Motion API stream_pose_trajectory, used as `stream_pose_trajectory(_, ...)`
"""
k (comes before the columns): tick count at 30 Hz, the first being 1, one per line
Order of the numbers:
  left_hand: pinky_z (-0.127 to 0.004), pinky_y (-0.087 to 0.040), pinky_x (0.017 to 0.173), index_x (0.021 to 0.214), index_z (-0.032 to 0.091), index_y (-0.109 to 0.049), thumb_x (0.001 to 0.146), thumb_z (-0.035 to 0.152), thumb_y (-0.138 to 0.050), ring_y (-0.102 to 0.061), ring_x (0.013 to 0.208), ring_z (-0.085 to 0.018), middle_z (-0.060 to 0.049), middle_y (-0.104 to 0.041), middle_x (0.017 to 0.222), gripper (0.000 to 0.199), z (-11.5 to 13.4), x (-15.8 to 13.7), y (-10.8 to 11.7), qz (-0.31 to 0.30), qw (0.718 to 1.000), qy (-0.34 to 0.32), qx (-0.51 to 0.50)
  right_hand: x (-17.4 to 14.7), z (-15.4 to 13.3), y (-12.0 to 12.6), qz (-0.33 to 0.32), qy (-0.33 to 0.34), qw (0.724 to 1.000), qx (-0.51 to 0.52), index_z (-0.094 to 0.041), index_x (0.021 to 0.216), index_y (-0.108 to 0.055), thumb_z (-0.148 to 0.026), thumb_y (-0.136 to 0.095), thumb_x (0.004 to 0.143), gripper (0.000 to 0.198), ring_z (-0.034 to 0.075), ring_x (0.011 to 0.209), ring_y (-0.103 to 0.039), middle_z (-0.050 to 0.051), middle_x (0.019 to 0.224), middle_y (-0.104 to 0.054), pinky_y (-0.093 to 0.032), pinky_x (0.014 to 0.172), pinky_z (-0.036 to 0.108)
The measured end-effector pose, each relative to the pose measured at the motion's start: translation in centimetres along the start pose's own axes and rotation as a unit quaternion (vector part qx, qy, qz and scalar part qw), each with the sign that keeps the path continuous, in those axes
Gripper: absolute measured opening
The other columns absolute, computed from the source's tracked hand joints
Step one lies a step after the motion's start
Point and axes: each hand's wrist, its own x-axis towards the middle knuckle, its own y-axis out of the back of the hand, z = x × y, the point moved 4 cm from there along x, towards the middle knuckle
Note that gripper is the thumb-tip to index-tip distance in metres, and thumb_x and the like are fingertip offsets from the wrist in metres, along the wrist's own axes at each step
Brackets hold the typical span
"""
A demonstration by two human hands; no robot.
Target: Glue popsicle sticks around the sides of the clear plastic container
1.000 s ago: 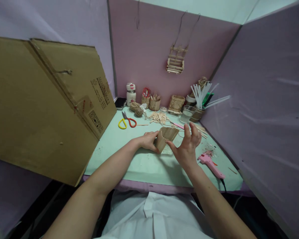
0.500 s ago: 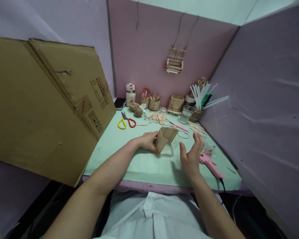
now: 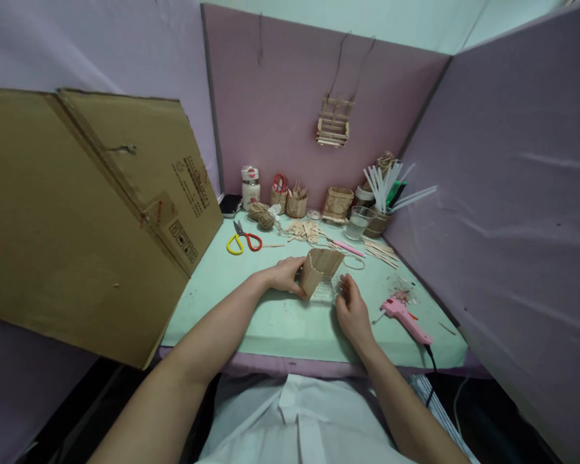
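My left hand (image 3: 286, 276) is closed round the left side of a brown holder made of flat wooden craft sticks (image 3: 312, 277), which stands at an angle with its scalloped rim up. Beside and partly behind this stick holder is a shallow clear plastic box (image 3: 325, 294) on the table. At the right edge of the box, my right hand (image 3: 354, 314) has its fingers curled and the thumb against them, gripping the clear plastic. To the right of that hand lies a pink hot glue gun (image 3: 406, 319), its nozzle toward the hand.
Scissors (image 3: 244, 241), twine (image 3: 265, 219), loose craft sticks (image 3: 304, 231) and a pink pen-like tool (image 3: 348, 249) lie farther back. A water cup (image 3: 359, 224) and a pot of white glue sticks (image 3: 379, 223) stand at right. Cardboard (image 3: 101, 212) leans at left.
My right hand has moved left and closed its fingers at the clear plastic box's right edge. My left hand keeps its hold on the stick holder. The view has shifted slightly.
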Motion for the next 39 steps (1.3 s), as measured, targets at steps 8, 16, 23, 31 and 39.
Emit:
stream_pose_trajectory(8, -0.041, -0.042, 0.103, 0.140, 0.020, -0.042, 0.053, 0.028, -0.087, -0.054, 0.123, -0.030, -0.012, -0.058, 0.133, 0.099, -0.5, 0.4, -0.1, 0.024, 0.992, -0.036, -0.123, -0.1, -1.5, 0.7, 0.025, 0.034, 0.999, 0.002, -0.019, 0.134, -0.048, -0.020, -0.046, 0.082, 0.052, 0.022, 0.110, -0.063, 0.015, 0.128, -0.061, -0.051, 0.098, 0.045)
stream_pose_trajectory(16, -0.042, -0.040, 0.107, 0.131, 0.019, -0.051, 0.055, 0.024, -0.085, -0.052, 0.130, -0.031, -0.011, -0.058, 0.137, 0.083, -0.7, 0.3, -0.1, -0.006, 0.990, -0.013, -0.142, 0.0, -1.6, 0.3, 0.007, 0.050, 0.997, -0.056, -0.017, 0.131, -0.048, -0.015, -0.043, 0.078, 0.053, 0.024, 0.106, -0.060, 0.015, 0.120, -0.059, -0.051, 0.095, 0.047)
stream_pose_trajectory(23, -0.045, -0.036, 0.112, 0.140, 0.018, -0.042, 0.050, 0.027, -0.089, -0.048, 0.134, -0.033, -0.014, -0.052, 0.144, 0.102, 0.0, -0.1, 0.4, -0.015, 0.992, 0.001, -0.126, 0.0, -1.3, 0.2, 0.013, 0.063, 0.995, -0.072, -0.017, 0.131, -0.047, -0.012, -0.044, 0.076, 0.056, 0.025, 0.111, -0.057, 0.015, 0.124, -0.055, -0.050, 0.097, 0.048)
stream_pose_trajectory(31, -0.046, -0.031, 0.117, 0.143, 0.017, -0.037, 0.052, 0.029, -0.090, -0.041, 0.140, -0.032, -0.017, -0.044, 0.150, 0.106, 0.8, 0.1, 0.2, 0.026, 0.969, -0.045, -0.242, -0.8, -4.5, 1.8, 0.102, 0.157, 0.977, -0.104, -0.020, 0.125, -0.050, -0.017, -0.045, 0.085, 0.041, 0.027, 0.121, -0.049, 0.013, 0.123, -0.053, -0.043, 0.100, 0.051)
stream_pose_trajectory(39, -0.047, -0.026, 0.119, 0.142, 0.021, -0.043, 0.051, 0.024, -0.092, -0.036, 0.144, -0.033, -0.018, -0.041, 0.152, 0.104, 0.7, 0.8, 0.0, 0.032, 0.911, -0.087, -0.402, 0.6, -11.2, 0.8, 0.082, 0.254, 0.940, -0.214, -0.025, 0.103, -0.066, -0.036, -0.055, 0.093, 0.018, 0.025, 0.100, -0.053, 0.007, 0.100, -0.064, -0.034, 0.092, 0.042)
